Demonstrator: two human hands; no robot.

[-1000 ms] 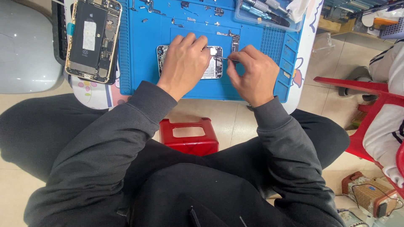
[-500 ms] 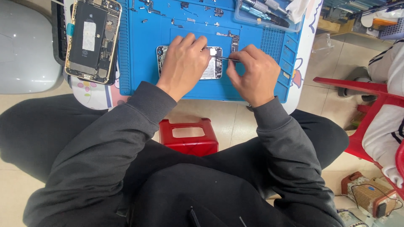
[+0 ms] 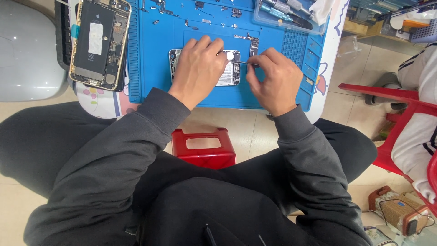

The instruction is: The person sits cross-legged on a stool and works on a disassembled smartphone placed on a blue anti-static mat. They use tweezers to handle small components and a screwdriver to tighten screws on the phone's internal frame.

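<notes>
while a ribbed blue rubber mat covers the table, the left hand lies flat, fingers spread, pinning an opened rectangular phone at its centre; the right hand pinches thin metal tweezers over it.

An opened phone lies mid-mat on the repair mat, which covers the desk. The left hand rests on it; the right hand, just right of it, holds tweezers over its edge. A second opened phone lies left of the mat, a tool tray behind right.
</notes>
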